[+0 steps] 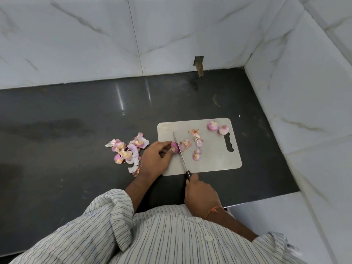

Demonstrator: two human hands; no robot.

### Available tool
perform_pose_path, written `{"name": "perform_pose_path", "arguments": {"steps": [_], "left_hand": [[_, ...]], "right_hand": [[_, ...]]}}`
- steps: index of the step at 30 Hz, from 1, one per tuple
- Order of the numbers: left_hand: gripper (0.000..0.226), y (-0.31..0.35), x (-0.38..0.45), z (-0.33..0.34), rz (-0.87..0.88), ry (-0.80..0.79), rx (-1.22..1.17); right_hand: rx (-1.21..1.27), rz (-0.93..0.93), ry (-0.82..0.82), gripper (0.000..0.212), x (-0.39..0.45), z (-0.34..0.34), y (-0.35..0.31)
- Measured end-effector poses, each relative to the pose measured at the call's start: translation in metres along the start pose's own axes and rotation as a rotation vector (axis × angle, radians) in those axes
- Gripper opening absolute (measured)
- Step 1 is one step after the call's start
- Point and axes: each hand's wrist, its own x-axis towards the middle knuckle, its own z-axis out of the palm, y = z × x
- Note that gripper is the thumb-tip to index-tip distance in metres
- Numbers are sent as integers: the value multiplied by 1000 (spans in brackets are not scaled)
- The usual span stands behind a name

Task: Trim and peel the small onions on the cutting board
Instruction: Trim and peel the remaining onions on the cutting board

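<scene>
A grey cutting board (215, 162) lies on the dark counter. My left hand (155, 159) pinches a small pink onion (174, 146) at the board's left edge. My right hand (200, 195) grips the handle of a knife (180, 152), whose blade lies across the board against the right side of that onion. Two peeled onions (218, 127) sit together at the board's far right corner. Cut ends and skin scraps (198, 149) lie around the middle of the board.
A pile of onion skins (127, 149) lies on the dark counter (76, 130) left of the board. White marble-look tiled walls (297, 92) close the counter at the back and right. A small hole shows in the back wall.
</scene>
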Motion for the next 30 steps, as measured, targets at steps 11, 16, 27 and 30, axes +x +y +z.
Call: {"name": "perform_pose_path", "arguments": {"steps": [11, 16, 27, 30], "left_hand": [[43, 7, 3, -10, 17, -103, 128], [38, 22, 3, -12, 2, -156, 217], [54, 25, 7, -10, 96, -228, 371], [48, 22, 3, -15, 68, -195, 205]], "right_hand": [[-73, 30, -30, 20, -17, 10, 34], [-64, 36, 1, 20, -17, 13, 38], [-70, 42, 25, 20, -18, 14, 36], [-66, 55, 51, 21, -16, 14, 37]]}}
